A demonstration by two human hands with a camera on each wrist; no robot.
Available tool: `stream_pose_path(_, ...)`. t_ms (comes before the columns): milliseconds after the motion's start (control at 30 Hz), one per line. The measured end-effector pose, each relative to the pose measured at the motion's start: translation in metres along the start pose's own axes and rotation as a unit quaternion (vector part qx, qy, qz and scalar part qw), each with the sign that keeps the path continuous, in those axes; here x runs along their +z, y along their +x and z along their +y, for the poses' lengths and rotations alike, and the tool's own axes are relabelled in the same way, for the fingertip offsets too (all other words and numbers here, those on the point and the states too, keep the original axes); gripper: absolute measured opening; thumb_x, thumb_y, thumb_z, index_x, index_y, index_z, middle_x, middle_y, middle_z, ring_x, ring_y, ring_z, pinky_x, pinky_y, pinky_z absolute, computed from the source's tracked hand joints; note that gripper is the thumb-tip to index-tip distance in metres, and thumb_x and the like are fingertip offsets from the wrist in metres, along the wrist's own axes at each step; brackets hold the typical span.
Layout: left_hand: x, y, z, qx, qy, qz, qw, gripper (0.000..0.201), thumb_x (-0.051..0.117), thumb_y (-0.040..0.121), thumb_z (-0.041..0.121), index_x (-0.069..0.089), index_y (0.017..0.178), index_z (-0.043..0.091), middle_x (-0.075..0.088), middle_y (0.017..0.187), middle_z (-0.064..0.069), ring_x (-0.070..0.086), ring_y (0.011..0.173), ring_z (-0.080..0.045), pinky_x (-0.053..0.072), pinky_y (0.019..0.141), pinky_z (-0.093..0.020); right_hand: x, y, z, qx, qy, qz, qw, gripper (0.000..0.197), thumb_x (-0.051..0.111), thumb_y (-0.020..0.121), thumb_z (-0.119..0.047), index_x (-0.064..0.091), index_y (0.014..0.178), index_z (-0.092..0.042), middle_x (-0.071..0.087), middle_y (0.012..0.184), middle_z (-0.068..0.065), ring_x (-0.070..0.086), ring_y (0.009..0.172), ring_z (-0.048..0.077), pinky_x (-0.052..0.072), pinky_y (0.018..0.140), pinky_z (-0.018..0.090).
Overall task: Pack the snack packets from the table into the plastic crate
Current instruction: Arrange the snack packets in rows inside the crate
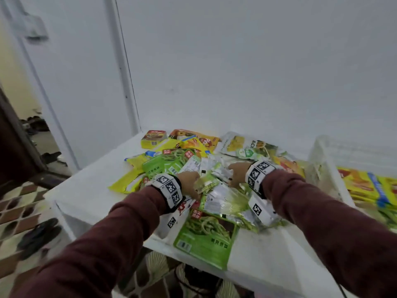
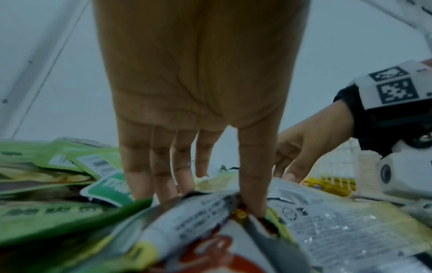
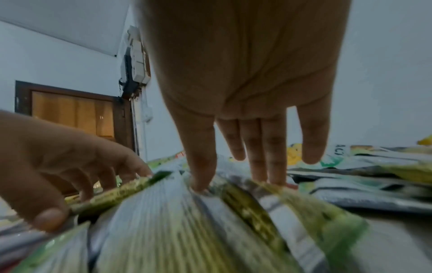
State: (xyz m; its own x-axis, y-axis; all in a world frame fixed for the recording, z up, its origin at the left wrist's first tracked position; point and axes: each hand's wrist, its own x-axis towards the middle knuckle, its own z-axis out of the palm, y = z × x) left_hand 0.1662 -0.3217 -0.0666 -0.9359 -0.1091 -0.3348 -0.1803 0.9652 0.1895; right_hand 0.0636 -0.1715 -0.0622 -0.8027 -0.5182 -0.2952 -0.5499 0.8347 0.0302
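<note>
A heap of green, yellow and silver snack packets (image 1: 219, 196) covers the white table (image 1: 86, 190). My left hand (image 1: 194, 186) and right hand (image 1: 233, 179) are both dug into the middle of the heap, a short way apart. In the left wrist view my left hand (image 2: 210, 201) pinches silver and green packets (image 2: 339, 227) between thumb and fingers. In the right wrist view my right hand (image 3: 236, 184) has its thumb and two fingers round packet edges (image 3: 163, 221). The clear plastic crate (image 1: 320, 151) stands at the right with yellow and green packets (image 1: 365, 188) inside.
A yellow box (image 1: 153, 138) lies at the back of the table against the white wall. One green packet (image 1: 204, 239) overhangs the table's front edge. Sandals (image 1: 40, 235) lie on the patterned floor to the left, near a doorway.
</note>
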Motion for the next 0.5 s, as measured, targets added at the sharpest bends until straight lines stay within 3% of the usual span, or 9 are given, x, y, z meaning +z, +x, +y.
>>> stream_pose_path(100,0.001,0.006,-0.003,0.013,0.019,0.011,1.000,0.052,0.063,0.086,0.024,0.046,0.130,0.002,0.052,0.127,-0.013,0.051,0.114,-0.027,0.043,0.096,-0.034,0.008,0.003,-0.002,0.002,0.015,0.024,1.000,0.063,0.062,0.085,-0.031,0.038,0.139,-0.009,0.045,0.140,0.010,0.045,0.126,0.025,0.038,0.102,0.031)
stream_pose_path(167,0.002,0.012,-0.003,0.027,0.008,0.017,0.999,0.026,0.061,0.087,0.021,0.059,0.101,0.000,0.057,0.097,-0.010,0.055,0.087,-0.024,0.048,0.078,-0.033,0.009,0.005,-0.003,0.013,0.027,0.030,0.999,0.052,0.064,0.084,-0.027,0.052,0.129,-0.007,0.055,0.130,0.010,0.053,0.117,0.025,0.044,0.098,0.031)
stream_pose_path(200,0.002,0.013,-0.003,0.031,-0.001,0.027,0.999,0.021,0.058,0.088,0.021,0.058,0.080,0.002,0.054,0.080,-0.008,0.051,0.072,-0.021,0.045,0.066,-0.029,0.009,0.005,-0.003,0.016,0.029,0.030,0.999,0.046,0.065,0.083,-0.026,0.057,0.123,-0.007,0.058,0.125,0.010,0.055,0.113,0.025,0.046,0.097,0.033)
stream_pose_path(267,0.004,0.020,-0.005,0.029,-0.017,0.046,0.998,0.040,0.049,0.093,0.021,0.041,0.056,0.009,0.040,0.059,-0.005,0.038,0.053,-0.017,0.033,0.050,-0.023,0.008,0.006,-0.005,0.014,0.036,0.034,0.999,0.034,0.063,0.084,-0.025,0.061,0.110,-0.004,0.061,0.116,0.009,0.057,0.106,0.024,0.048,0.094,0.034)
stream_pose_path(300,0.003,0.020,-0.005,0.026,-0.025,0.055,0.998,0.042,0.044,0.095,0.021,0.037,0.055,0.011,0.038,0.058,-0.004,0.036,0.053,-0.017,0.029,0.048,-0.022,0.007,0.006,-0.005,0.015,0.041,0.041,0.998,0.024,0.059,0.086,-0.025,0.059,0.099,-0.004,0.060,0.107,0.007,0.056,0.100,0.023,0.048,0.090,0.033)
stream_pose_path(367,0.002,0.016,-0.003,0.002,-0.034,0.082,0.996,0.033,0.037,0.098,0.019,0.041,0.067,0.011,0.041,0.068,-0.004,0.042,0.068,-0.020,0.030,0.052,-0.021,0.006,0.005,-0.005,0.011,0.057,0.060,0.996,0.016,0.049,0.092,-0.023,0.051,0.081,-0.011,0.054,0.091,0.007,0.052,0.092,0.022,0.045,0.078,0.031)
stream_pose_path(433,0.000,0.015,-0.005,-0.005,-0.089,0.129,0.988,0.018,0.032,0.099,0.017,0.041,0.086,0.008,0.043,0.077,-0.006,0.042,0.080,-0.018,0.036,0.064,-0.026,0.005,0.006,-0.002,0.014,0.095,0.083,0.992,0.011,0.044,0.094,-0.013,0.052,0.100,-0.007,0.057,0.095,0.010,0.058,0.097,0.029,0.048,0.076,0.032)
stream_pose_path(500,-0.003,0.015,-0.007,0.016,-0.177,0.171,0.969,0.015,0.029,0.099,0.014,0.037,0.091,0.005,0.044,0.080,-0.003,0.040,0.075,-0.017,0.038,0.074,-0.032,0.003,0.005,0.003,0.010,0.147,0.117,0.982,0.021,0.041,0.096,-0.008,0.041,0.116,-0.002,0.057,0.095,0.012,0.061,0.090,0.030,0.050,0.074,0.035)
